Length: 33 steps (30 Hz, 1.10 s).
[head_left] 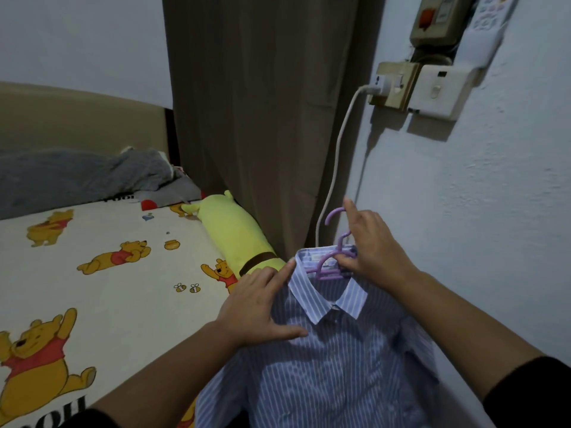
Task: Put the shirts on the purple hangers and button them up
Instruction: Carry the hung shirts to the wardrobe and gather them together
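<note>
A blue-and-white striped shirt hangs in front of me on a purple hanger, its collar closed at the top. The hanger's hook sticks up above the collar. My right hand grips the hanger's neck just above the collar, index finger pointing up beside the hook. My left hand lies flat on the shirt's left shoulder, fingers straight, index finger touching the collar edge. The lower front of the shirt runs out of the frame.
A bed with a cartoon-bear sheet lies to the left, with a yellow bolster along its edge and grey bedding at the head. A brown curtain hangs behind. Sockets and a white cable are on the right wall.
</note>
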Tool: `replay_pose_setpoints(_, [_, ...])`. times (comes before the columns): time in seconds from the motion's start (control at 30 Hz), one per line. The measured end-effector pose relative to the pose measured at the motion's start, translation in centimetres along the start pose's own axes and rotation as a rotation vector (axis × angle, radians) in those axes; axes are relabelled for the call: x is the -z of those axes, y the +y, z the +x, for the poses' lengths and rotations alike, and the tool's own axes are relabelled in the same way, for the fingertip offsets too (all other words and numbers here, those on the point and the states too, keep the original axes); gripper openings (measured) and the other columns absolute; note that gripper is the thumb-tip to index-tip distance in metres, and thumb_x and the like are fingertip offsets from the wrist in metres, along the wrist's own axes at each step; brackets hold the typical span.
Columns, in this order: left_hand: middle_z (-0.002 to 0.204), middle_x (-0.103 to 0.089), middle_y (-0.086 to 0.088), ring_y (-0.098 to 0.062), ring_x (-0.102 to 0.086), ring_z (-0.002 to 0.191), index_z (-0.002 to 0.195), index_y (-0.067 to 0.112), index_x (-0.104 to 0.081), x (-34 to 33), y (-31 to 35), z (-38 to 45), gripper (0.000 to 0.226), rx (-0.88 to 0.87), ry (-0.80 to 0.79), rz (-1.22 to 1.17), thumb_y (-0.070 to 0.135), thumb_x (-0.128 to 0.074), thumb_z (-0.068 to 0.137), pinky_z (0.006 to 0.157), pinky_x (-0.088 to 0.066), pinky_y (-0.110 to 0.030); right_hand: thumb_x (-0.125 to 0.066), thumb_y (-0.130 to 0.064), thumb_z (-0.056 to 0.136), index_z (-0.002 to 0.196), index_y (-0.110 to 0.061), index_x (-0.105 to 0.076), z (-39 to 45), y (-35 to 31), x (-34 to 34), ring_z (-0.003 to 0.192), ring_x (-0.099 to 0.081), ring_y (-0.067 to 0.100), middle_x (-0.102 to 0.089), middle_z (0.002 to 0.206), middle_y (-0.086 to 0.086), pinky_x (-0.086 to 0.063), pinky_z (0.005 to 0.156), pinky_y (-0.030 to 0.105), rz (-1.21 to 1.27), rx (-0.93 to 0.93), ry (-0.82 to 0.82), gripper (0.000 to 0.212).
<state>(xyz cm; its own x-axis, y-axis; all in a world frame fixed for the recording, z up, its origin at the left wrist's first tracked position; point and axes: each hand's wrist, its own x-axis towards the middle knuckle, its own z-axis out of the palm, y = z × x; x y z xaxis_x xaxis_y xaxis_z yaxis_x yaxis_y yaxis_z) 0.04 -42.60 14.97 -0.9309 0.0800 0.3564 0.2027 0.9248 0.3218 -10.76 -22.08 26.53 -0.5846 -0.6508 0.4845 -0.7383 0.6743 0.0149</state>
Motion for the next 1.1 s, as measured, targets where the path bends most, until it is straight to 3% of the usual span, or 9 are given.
replay_pose_setpoints(0.17, [0.135,-0.047,0.004,-0.011,-0.044,0.117,0.151,0.037,0.002,0.9,2.3,1.8,0.110,-0.033,-0.038,-0.167,0.093,-0.032,0.063,0.098,-0.033,-0.027,-0.076,-0.036,0.073,0.149,-0.015,-0.017,-3.0,1.4,2.2,0.108,-0.044,0.024,-0.048,0.123,0.012,-0.036,0.094,0.030,-0.072,-0.091,-0.066,0.099])
replay_pose_setpoints(0.33, [0.135,-0.051,0.003,-0.012,-0.051,0.113,0.152,0.036,-0.004,0.6,3.7,2.5,0.107,-0.004,-0.082,-0.259,0.089,-0.030,0.064,0.090,-0.043,-0.028,-0.076,-0.045,0.067,0.148,-0.023,-0.018,-6.2,3.2,3.3,0.101,-0.049,0.020,-0.050,0.110,0.001,-0.037,0.086,0.029,-0.090,-0.064,-0.281,0.102])
replay_pose_setpoints(0.43, [0.141,-0.049,0.001,-0.016,-0.050,0.120,0.152,0.035,-0.005,-0.2,3.6,2.0,0.096,0.083,-0.107,-0.331,0.086,-0.031,0.075,0.095,-0.043,-0.032,-0.076,-0.048,0.066,0.148,-0.029,-0.017,-7.4,3.3,3.5,0.110,-0.052,0.019,-0.054,0.124,-0.001,-0.040,0.094,0.030,-0.044,-0.067,-0.372,0.103])
replay_pose_setpoints(0.53, [0.146,-0.045,-0.003,-0.021,-0.048,0.126,0.153,0.033,-0.006,-1.4,2.5,1.6,0.091,0.195,-0.181,-0.368,0.077,-0.028,0.077,0.101,-0.042,-0.038,-0.076,-0.046,0.068,0.148,-0.034,-0.015,-7.5,2.8,3.0,0.112,-0.051,0.019,-0.050,0.137,-0.005,-0.039,0.093,0.028,-0.027,-0.050,-0.375,0.102])
replay_pose_setpoints(0.7, [0.152,-0.037,-0.006,-0.022,-0.040,0.136,0.154,0.027,-0.006,-3.4,0.3,0.9,0.095,0.412,-0.328,-0.483,0.078,-0.026,0.076,0.104,-0.032,-0.036,-0.073,-0.041,0.072,0.149,-0.035,-0.010,-6.4,1.7,-0.9,0.103,-0.051,0.022,-0.046,0.140,-0.003,-0.042,0.088,0.031,-0.024,-0.029,-0.395,0.099])
replay_pose_setpoints(0.8, [0.154,-0.032,-0.010,-0.026,-0.032,0.140,0.155,0.024,-0.006,-4.9,-1.0,0.7,0.087,0.533,-0.383,-0.517,0.073,-0.029,0.086,0.110,-0.027,-0.039,-0.072,-0.040,0.073,0.149,-0.033,-0.009,-5.9,1.2,-3.7,0.100,-0.054,0.023,-0.046,0.140,-0.001,-0.042,0.085,0.030,-0.022,-0.014,-0.378,0.099])
replay_pose_setpoints(1.1, [0.155,-0.028,-0.015,-0.030,-0.035,0.138,0.154,0.021,0.004,-9.4,-3.4,1.0,0.096,0.668,-0.591,-0.476,0.077,-0.027,0.083,0.110,-0.028,-0.036,-0.071,-0.040,0.077,0.150,-0.030,-0.010,-4.5,0.8,-8.6,0.101,-0.052,0.021,-0.046,0.139,-0.002,-0.040,0.086,0.028,0.049,0.024,-0.396,0.095])
